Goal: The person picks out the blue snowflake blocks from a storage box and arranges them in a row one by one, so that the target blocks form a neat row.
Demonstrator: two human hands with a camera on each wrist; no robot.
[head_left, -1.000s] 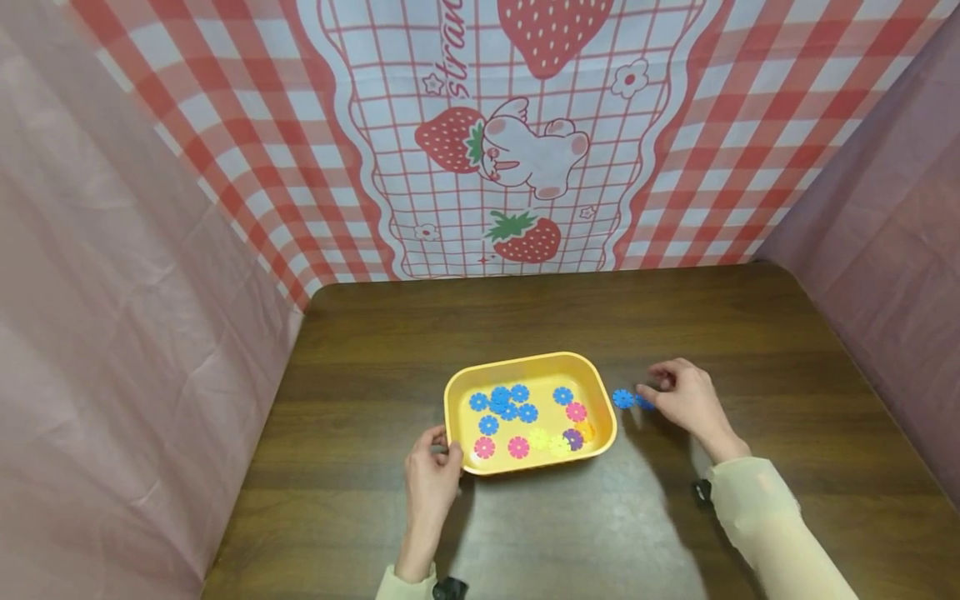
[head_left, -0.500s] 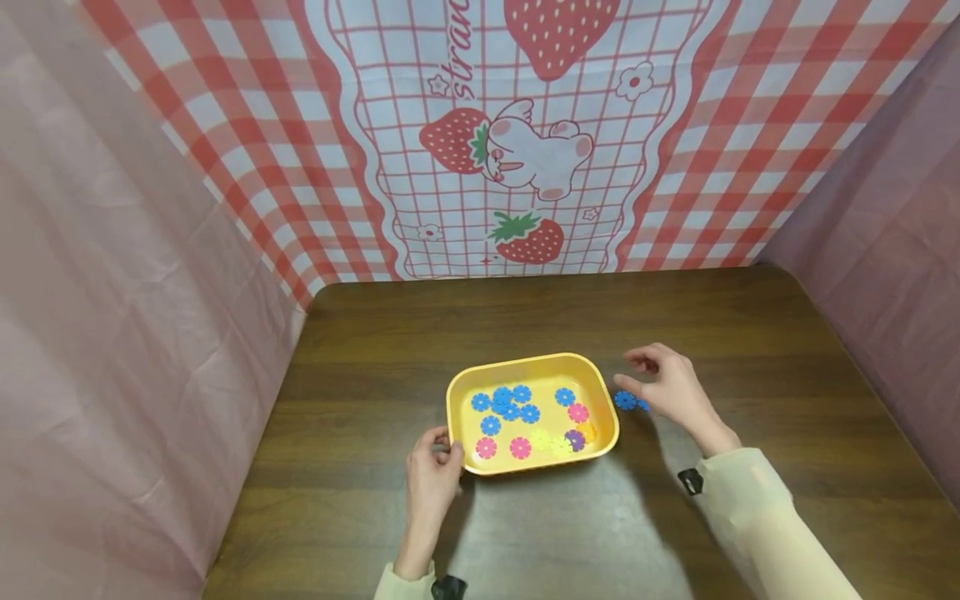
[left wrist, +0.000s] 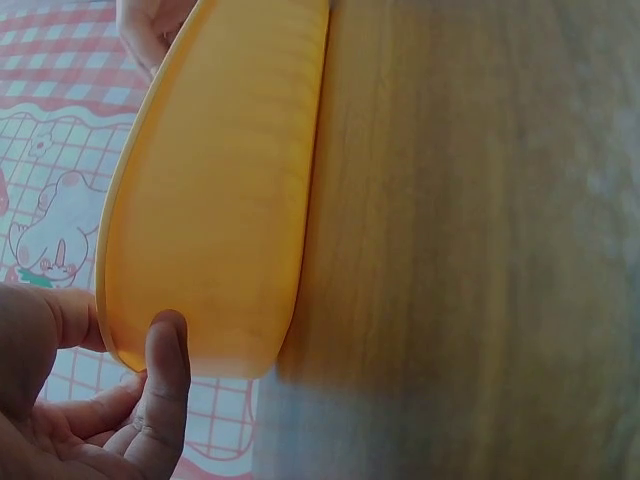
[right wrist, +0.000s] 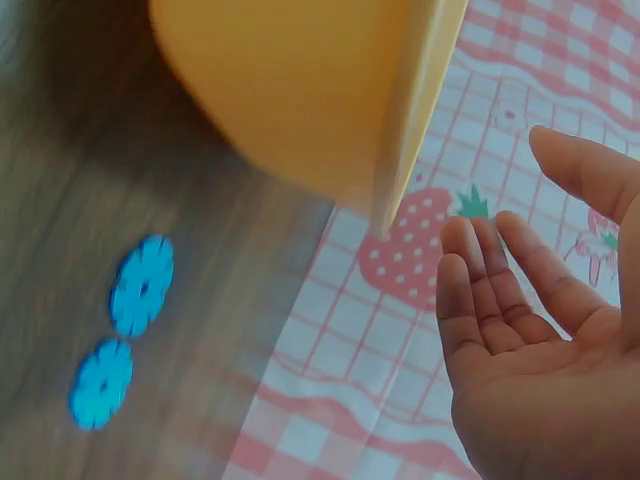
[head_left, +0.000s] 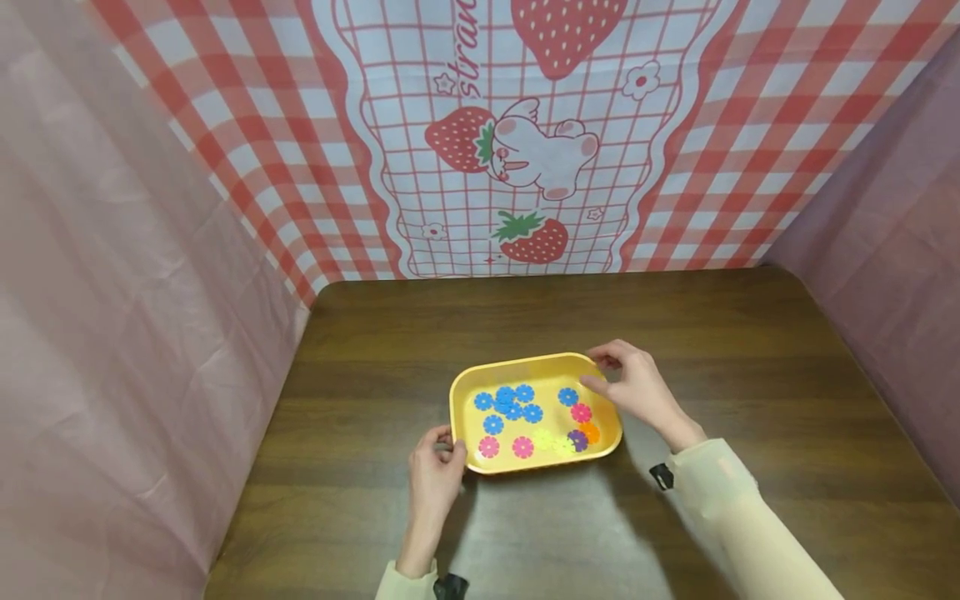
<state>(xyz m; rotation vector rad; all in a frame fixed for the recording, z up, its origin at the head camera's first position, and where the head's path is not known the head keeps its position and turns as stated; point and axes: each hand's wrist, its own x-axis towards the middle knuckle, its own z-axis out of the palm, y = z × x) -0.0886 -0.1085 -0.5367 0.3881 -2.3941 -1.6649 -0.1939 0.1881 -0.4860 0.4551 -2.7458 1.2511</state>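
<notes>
A yellow plastic basin (head_left: pixel 517 372) holds several flower-shaped discs. Blue discs (head_left: pixel 506 404) lie mostly on its left, with one blue disc (head_left: pixel 568 397) at the right. Pink discs (head_left: pixel 522 447), pale yellow discs (head_left: pixel 545 438), a purple disc (head_left: pixel 577 440) and an orange disc (head_left: pixel 591 433) lie toward the near and right sides. My left hand (head_left: pixel 435 475) pinches the basin's near left corner, thumb and fingers on either side of the wall. Over the right rim my right hand (head_left: pixel 637 387) hovers, its fingers spread from the thumb and holding nothing in the right wrist view.
Two blue discs (right wrist: pixel 141 285) lie on the wooden table (head_left: pixel 375 358) beside the basin in the right wrist view; the right hand covers them in the head view. A red-checked strawberry cloth (head_left: pixel 540 167) hangs behind the table, with pink curtains (head_left: pixel 135 333) at the sides.
My right hand has moved left from the loose blue discs on the table to above the basin's right rim. The left hand keeps its grip on the basin.
</notes>
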